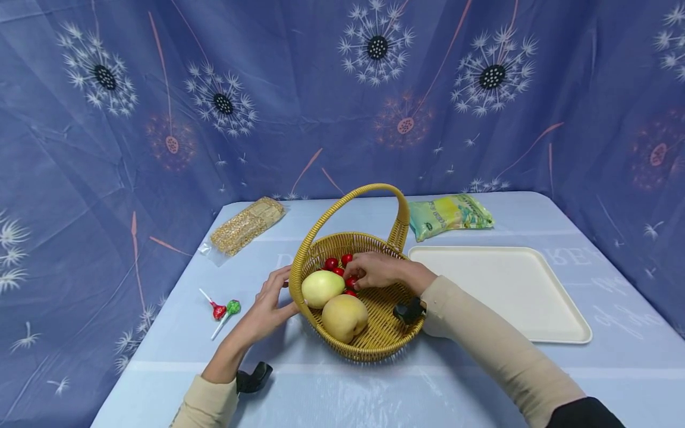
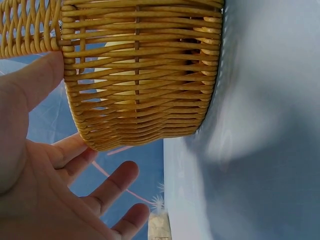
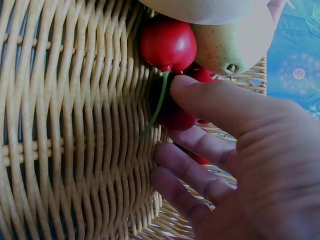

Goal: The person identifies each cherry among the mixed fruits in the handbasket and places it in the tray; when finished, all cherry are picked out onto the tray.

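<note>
The right grip (image 1: pixel 379 269) pinches a cherry (image 3: pixel 171 111) between thumb and forefinger, just right of the pear (image 1: pixel 323 289), while the left grip (image 1: pixel 264 310), fingers spread, touches the basket (image 1: pixel 382 326).

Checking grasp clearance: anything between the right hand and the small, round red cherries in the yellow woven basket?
Nothing visible. The right hand is inside the basket, thumb on a dark red round cherry. The pale yellow-green oval fruit and the yellow round fruit lie beside, not in between.
</note>
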Action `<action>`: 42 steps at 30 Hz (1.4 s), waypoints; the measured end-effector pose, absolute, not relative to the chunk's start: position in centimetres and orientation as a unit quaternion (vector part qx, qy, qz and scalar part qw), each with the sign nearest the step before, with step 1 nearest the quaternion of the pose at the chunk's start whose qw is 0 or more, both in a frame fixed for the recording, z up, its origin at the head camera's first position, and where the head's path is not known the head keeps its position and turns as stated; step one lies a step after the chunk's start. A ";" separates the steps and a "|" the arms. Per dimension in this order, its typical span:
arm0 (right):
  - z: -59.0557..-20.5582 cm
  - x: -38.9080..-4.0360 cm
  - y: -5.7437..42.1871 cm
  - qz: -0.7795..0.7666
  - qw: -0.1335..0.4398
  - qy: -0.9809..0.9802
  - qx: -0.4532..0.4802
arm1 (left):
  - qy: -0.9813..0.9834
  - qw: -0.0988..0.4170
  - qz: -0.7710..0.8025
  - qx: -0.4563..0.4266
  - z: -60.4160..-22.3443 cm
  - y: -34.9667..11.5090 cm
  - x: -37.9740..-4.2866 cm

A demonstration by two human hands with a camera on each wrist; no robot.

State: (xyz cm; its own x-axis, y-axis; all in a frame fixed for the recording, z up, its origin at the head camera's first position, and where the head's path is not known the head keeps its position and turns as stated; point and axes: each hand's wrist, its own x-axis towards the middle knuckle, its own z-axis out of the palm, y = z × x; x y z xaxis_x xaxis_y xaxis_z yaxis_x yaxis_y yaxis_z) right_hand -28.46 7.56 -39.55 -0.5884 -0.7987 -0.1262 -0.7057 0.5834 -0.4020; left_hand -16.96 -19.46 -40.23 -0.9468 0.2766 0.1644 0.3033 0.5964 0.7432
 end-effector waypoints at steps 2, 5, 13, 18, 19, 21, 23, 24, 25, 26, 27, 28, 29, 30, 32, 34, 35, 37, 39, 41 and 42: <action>-39.6 -28.5 7.6 -0.153 0.152 0.877 -0.429 | -0.892 0.016 -0.420 -0.166 -40.3 -19.5 -17.0; -39.6 -28.4 7.5 -0.144 0.156 0.879 -0.427 | -0.889 0.012 -0.425 -0.169 -40.3 -19.6 -17.1; -39.3 -28.4 7.6 -0.149 0.146 0.882 -0.424 | -0.885 0.011 -0.433 -0.174 -40.5 -19.5 -17.1; -38.7 -28.4 7.9 -0.173 0.145 0.882 -0.414 | -0.882 0.009 -0.436 -0.179 -40.5 -19.4 -17.1; -38.6 -28.5 7.9 -0.177 0.145 0.881 -0.414 | -0.882 0.009 -0.436 -0.179 -40.5 -19.4 -17.1; -38.0 -28.4 8.1 -0.190 0.144 0.880 -0.412 | -0.882 0.009 -0.435 -0.179 -40.5 -19.4 -17.1; -37.3 -28.3 8.4 -0.204 0.141 0.877 -0.411 | -0.883 0.010 -0.434 -0.179 -40.4 -19.4 -17.1; -36.9 -28.3 8.5 -0.210 0.137 0.876 -0.411 | -0.883 0.010 -0.434 -0.179 -40.4 -19.4 -17.1; -36.5 -28.2 8.6 -0.214 0.133 0.876 -0.410 | -0.883 0.010 -0.434 -0.179 -40.5 -19.4 -17.1; -36.1 -28.1 8.8 -0.219 0.130 0.876 -0.409 | -0.882 0.010 -0.435 -0.179 -40.5 -19.4 -17.1; -35.8 -27.9 8.9 -0.223 0.126 0.877 -0.407 | -0.882 0.010 -0.435 -0.179 -40.5 -19.4 -17.1; -35.4 -27.7 9.1 -0.226 0.124 0.878 -0.404 | -0.882 0.011 -0.436 -0.179 -40.5 -19.4 -17.1; -35.0 -27.5 9.3 -0.229 0.120 0.878 -0.403 | -0.881 0.011 -0.437 -0.180 -40.5 -19.4 -17.1; -34.7 -27.3 9.5 -0.231 0.115 0.879 -0.400 | -0.881 0.011 -0.437 -0.179 -40.5 -19.4 -17.1; -34.1 -26.9 10.0 -0.238 0.100 0.878 -0.403 | -0.882 0.013 -0.436 -0.180 -40.4 -19.4 -17.1; -33.6 -26.4 10.6 -0.242 0.080 0.876 -0.409 | -0.881 0.012 -0.437 -0.179 -40.4 -19.4 -17.1; -33.4 -26.1 10.9 -0.243 0.068 0.874 -0.415 | -0.881 0.013 -0.438 -0.179 -40.4 -19.4 -17.1; -33.0 -25.5 11.7 -0.247 0.045 0.871 -0.423 | -0.881 0.012 -0.438 -0.179 -40.4 -19.3 -17.1; -32.6 -24.7 12.6 -0.254 0.029 0.868 -0.426 | -0.880 0.012 -0.439 -0.179 -40.3 -19.3 -17.0; -32.3 -23.7 13.6 -0.266 0.016 0.864 -0.426 | -0.880 0.013 -0.439 -0.180 -40.3 -19.3 -17.0; -32.2 -23.2 14.1 -0.272 0.009 0.863 -0.425 | -0.880 0.013 -0.439 -0.179 -40.3 -19.3 -17.1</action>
State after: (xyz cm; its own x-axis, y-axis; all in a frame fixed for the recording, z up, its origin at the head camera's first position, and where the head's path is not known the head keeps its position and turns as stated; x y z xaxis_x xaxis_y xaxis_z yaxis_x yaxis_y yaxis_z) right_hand -23.22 14.12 -32.15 -0.6392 -0.7383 0.2152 -0.7283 0.4913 -0.4777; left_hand -17.07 -19.29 -40.35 -0.9353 0.3049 0.1794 0.3269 0.5507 0.7680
